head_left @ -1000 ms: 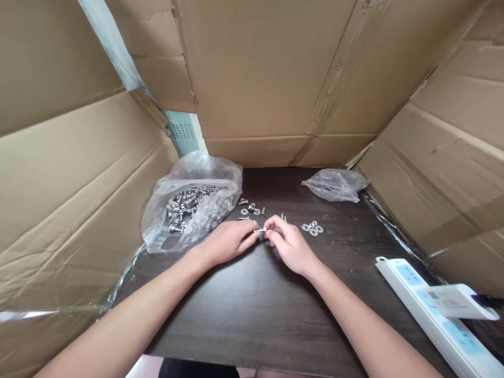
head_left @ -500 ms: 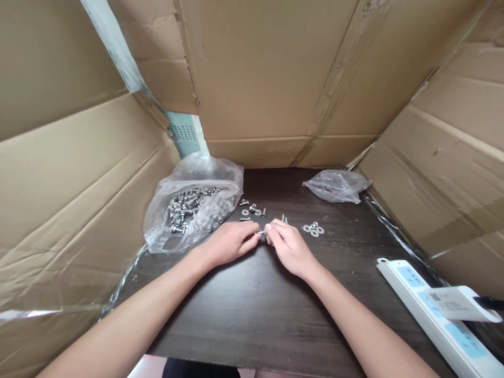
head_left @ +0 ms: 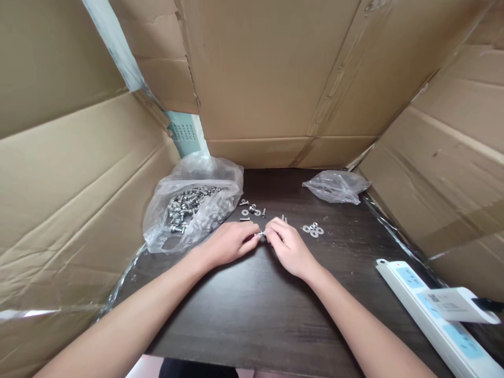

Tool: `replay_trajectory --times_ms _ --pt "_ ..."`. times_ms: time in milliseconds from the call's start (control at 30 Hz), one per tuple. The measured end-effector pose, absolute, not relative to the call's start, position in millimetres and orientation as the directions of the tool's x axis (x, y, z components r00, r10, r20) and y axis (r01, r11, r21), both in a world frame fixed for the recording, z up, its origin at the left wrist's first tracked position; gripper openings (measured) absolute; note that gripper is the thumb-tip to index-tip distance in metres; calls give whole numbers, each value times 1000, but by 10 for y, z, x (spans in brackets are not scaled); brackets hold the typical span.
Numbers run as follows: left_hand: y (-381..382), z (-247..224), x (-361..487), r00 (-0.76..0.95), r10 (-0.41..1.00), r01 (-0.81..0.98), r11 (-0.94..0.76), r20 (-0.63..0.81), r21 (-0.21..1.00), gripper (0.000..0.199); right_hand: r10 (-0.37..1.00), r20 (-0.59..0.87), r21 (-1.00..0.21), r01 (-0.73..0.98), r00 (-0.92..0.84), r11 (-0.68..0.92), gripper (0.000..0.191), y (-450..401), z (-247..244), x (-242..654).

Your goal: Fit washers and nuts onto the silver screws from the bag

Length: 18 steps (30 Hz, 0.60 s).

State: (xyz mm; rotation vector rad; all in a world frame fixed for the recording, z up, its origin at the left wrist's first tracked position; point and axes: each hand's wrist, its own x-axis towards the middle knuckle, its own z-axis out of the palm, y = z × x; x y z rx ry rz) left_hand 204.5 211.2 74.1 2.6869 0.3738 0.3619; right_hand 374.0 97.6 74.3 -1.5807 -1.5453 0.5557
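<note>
Silvery bolt (head_left: 262, 234) sits pinched in fingertips of left hand (head_left: 230, 240) and right hand (head_left: 290, 245), assembly state unclear; flat washers (head_left: 322, 231) lie loose, plastic bag (head_left: 156, 223) holds hex bolts (head_left: 178, 228).

Dark brown, faintly streaked tabletop (head_left: 244, 310) beneath silver-grey bolts (head_left: 179, 215) and silver washers (head_left: 314, 233); tan cardboard walls (head_left: 260, 73) crossed by darker brown bands; cloudy, colourless plastic bags (head_left: 157, 220); a white power strip (head_left: 429, 315) with pale blue panels; a pale teal panel (head_left: 184, 134) patterned with rows of small dark marks.
</note>
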Motion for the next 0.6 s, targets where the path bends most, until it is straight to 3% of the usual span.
replay_trajectory --times_ms 300,600 --pt "2121 725 2039 930 309 199 -879 200 432 29 949 235 -787 615 209 59 42 977 745 3724" --pt "2105 743 2036 927 325 215 -869 187 445 29 955 241 -791 605 170 92 19 957 766 3710"
